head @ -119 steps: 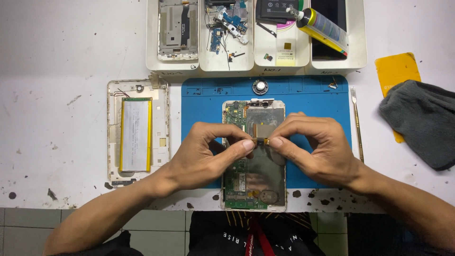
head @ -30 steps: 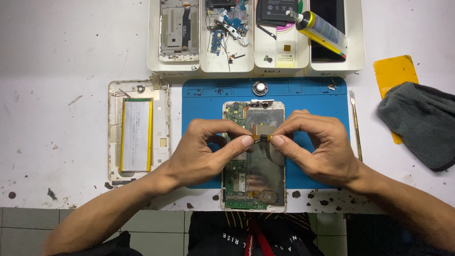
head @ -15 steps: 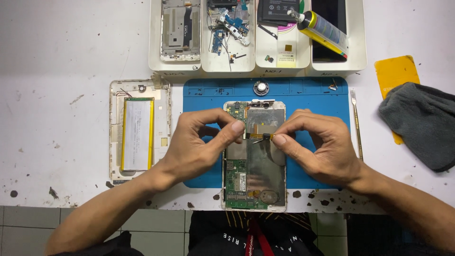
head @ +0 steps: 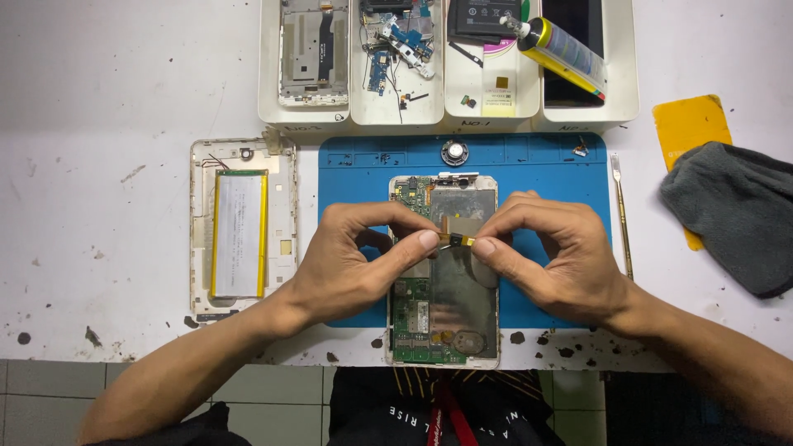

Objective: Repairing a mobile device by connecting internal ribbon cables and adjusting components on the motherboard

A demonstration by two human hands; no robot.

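An opened tablet body (head: 444, 322) with green circuit boards and metal shields lies upright on a blue work mat (head: 355, 173). Above its middle, my left hand (head: 351, 260) and my right hand (head: 557, 256) pinch the two ends of a small orange-and-black flex strip (head: 453, 240) between thumb and forefinger. The strip sits just over the tablet's upper shield. My fingers hide part of the board beneath.
A tablet back cover with a flat silver battery (head: 239, 231) lies left of the mat. White trays (head: 450, 116) at the back hold phone parts and a yellow glue tube (head: 566, 51). A metal spudger (head: 621, 215), an orange card (head: 690, 124) and a grey cloth (head: 735, 215) lie right.
Both hands have stayed over the tablet's middle. The fingertips shifted slightly around the small strip, the left forefinger lowering back toward the right one.
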